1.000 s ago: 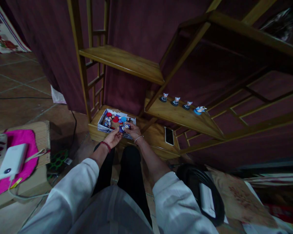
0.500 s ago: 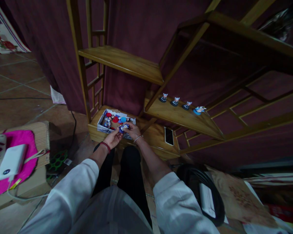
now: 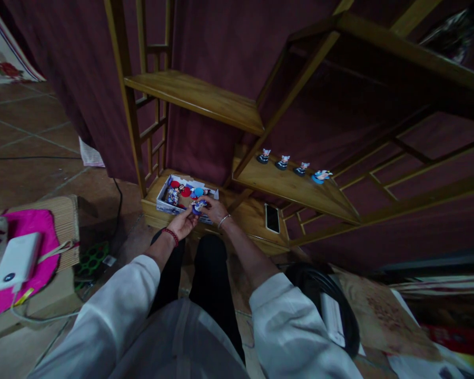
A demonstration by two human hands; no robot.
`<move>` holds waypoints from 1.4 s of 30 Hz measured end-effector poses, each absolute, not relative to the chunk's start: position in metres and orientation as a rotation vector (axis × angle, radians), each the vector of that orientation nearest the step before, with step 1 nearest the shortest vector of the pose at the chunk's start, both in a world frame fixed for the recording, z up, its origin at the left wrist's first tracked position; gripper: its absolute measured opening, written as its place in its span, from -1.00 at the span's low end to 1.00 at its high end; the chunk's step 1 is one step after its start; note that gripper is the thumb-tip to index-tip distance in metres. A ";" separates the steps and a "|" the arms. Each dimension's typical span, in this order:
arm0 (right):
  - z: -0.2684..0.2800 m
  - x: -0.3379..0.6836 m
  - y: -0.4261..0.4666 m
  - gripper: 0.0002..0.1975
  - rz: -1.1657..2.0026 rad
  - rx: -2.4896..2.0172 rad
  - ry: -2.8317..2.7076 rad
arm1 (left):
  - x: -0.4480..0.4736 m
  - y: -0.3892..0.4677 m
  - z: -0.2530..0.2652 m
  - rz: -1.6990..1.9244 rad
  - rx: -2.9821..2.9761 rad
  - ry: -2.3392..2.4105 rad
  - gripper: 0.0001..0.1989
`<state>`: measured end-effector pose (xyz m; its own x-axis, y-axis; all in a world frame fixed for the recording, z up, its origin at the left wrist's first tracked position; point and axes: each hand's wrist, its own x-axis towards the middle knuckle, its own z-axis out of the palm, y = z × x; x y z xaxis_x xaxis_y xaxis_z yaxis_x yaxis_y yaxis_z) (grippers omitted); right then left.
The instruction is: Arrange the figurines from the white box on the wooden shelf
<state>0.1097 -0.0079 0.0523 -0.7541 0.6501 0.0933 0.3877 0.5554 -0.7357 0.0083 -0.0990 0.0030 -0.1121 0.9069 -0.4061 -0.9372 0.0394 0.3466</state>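
Between both hands, just in front of an open box, is a small blue-and-white figurine (image 3: 198,206). The fingers of my left hand (image 3: 184,223) close on its left side and base. From the right, my right hand (image 3: 215,210) pinches it too. Behind them, the white cardboard box (image 3: 167,207) stands on the low wooden base and holds several figurines (image 3: 174,196) with red and blue parts. Fine details of the held figurine are too small to make out.
Several figurines (image 3: 283,162) stand in a row on the middle wooden shelf (image 3: 284,184). A phone (image 3: 272,218) lies on the lower base. An upper shelf (image 3: 197,102) juts out above the box. To my left, a white power bank (image 3: 18,261) rests on pink cloth; a black coil (image 3: 353,326) lies right.
Both hands stay on the figurine in front of the box, with only a slight shift of the fingers. The whole view has moved a little.
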 end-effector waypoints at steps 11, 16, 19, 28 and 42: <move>0.073 0.107 -0.011 -0.73 0.799 -0.654 -2.652 | 0.010 -0.106 0.013 1.550 -0.020 0.593 -0.82; 0.079 0.106 -0.012 -0.75 0.712 -0.535 -2.737 | 0.010 -0.107 0.012 1.547 -0.018 0.583 -0.81; 0.081 0.106 -0.013 -0.75 0.687 -0.507 -2.762 | 0.010 -0.107 0.013 1.549 -0.019 0.584 -0.81; 0.076 0.108 -0.009 -0.77 0.663 -0.491 -2.767 | 0.009 -0.106 0.008 1.539 -0.024 0.633 -0.82; 0.080 0.110 -0.012 -0.78 0.652 -0.500 -2.755 | 0.008 -0.104 0.002 1.507 0.006 0.621 -0.79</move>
